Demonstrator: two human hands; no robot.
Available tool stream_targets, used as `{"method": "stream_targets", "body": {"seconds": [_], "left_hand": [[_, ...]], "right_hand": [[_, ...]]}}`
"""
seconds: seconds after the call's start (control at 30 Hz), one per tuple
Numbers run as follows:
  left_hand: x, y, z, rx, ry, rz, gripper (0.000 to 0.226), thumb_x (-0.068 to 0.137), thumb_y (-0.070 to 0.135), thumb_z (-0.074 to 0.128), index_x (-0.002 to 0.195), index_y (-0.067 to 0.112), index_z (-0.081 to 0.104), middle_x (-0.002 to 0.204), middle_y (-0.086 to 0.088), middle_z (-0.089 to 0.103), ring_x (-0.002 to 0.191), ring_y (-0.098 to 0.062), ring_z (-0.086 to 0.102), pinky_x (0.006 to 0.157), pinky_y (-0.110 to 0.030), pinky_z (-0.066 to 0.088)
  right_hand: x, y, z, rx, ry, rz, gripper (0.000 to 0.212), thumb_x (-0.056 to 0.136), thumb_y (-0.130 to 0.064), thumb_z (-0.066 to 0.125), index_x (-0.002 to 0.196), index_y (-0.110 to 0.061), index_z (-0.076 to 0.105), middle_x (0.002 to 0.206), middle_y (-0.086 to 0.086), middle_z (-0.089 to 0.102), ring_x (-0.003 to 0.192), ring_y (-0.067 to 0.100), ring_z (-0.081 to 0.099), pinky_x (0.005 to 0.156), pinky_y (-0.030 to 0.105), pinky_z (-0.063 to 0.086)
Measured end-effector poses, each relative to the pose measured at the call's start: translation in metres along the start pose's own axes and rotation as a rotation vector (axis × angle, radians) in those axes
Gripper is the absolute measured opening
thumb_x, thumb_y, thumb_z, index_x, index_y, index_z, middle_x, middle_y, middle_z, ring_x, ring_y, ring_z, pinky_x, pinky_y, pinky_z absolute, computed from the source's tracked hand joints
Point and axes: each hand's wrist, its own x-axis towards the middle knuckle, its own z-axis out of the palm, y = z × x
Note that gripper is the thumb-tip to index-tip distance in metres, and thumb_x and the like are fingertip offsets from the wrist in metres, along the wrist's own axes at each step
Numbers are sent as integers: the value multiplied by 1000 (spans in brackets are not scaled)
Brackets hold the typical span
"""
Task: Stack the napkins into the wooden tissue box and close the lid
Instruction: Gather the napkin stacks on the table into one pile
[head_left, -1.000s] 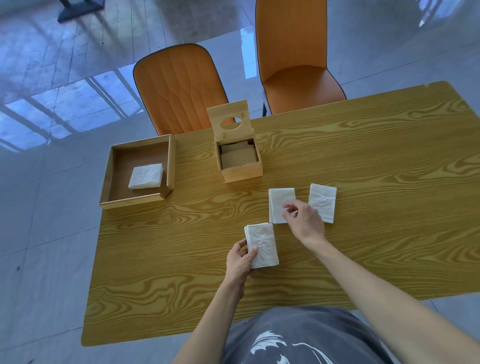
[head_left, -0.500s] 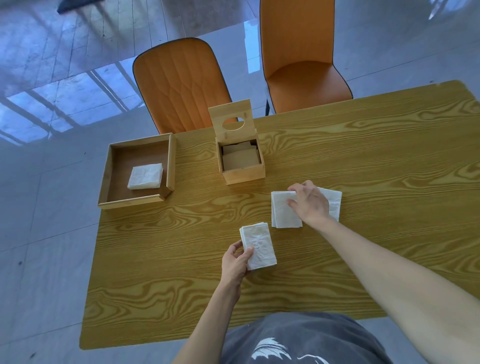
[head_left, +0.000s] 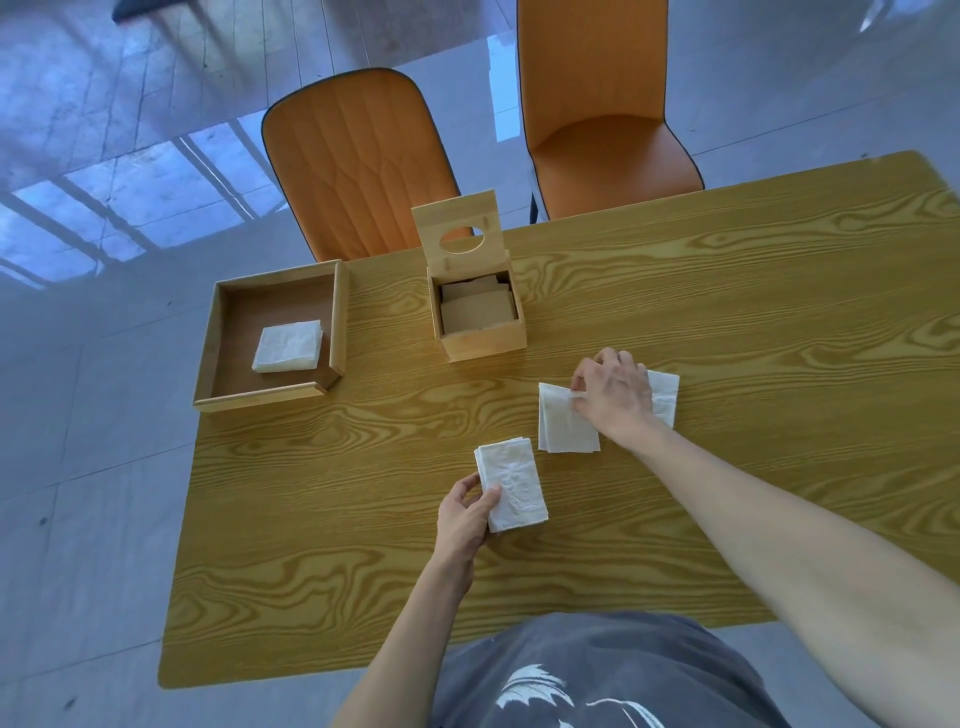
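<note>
A person gathers loose white embossed paper napkins on a yellow wood-grain table (head_left: 727, 291). The left hand (head_left: 462, 514) pinches a small napkin stack (head_left: 511, 491); the right hand (head_left: 615, 395), fingers curled, presses on two more napkins (head_left: 563, 426). The square pale wooden tissue box (head_left: 480, 325) stands beyond, its holed lid (head_left: 460, 231) upright. Next comes squaring the soft sheets into one stack that fits the box.
</note>
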Motion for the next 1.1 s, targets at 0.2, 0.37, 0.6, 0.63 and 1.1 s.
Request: {"method": "stream_targets", "body": {"seconds": [0.2, 0.37, 0.6, 0.63, 1.1], "left_hand": [[-4, 3, -2, 25, -6, 8, 39, 92, 12, 66, 129, 11, 52, 110, -15, 72, 91, -24, 72, 78, -37, 60], [-5, 4, -1, 24, 8, 3, 39, 93, 13, 65, 130, 10, 53, 109, -15, 72, 87, -23, 71, 73, -34, 60], [-8, 3, 1, 10, 14, -4, 35, 96, 16, 61, 130, 12, 54, 98, -7, 73, 83, -19, 71, 76, -35, 60], [-8, 2, 1, 9, 14, -3, 36, 96, 16, 61, 131, 12, 53, 98, -6, 73, 83, -19, 71, 77, -36, 60], [-14, 2, 2, 0, 31, -8, 32, 98, 32, 56, 124, 14, 62, 111, -11, 72, 91, -22, 69, 62, -27, 56]], "right_hand": [[-18, 3, 1, 342, 17, -23, 24, 88, -18, 61, 112, -16, 63, 97, 2, 70, 94, 25, 66, 88, 39, 49], [-37, 5, -7, 631, 77, -27, 26, 91, -30, 65, 103, -7, 69, 79, 3, 65, 79, 21, 61, 73, 35, 50], [-58, -7, -10, 899, 71, -4, 37, 94, -44, 57, 84, -8, 57, 63, 4, 57, 53, 11, 45, 49, 27, 38], [-61, -10, -8, 941, 44, 9, 38, 94, -46, 57, 87, -9, 60, 69, 7, 62, 55, 13, 50, 51, 31, 41], [-80, -37, 48, 795, -252, 33, 33, 94, -44, 57, 90, -12, 64, 82, 0, 68, 74, 22, 63, 63, 37, 47]]}}
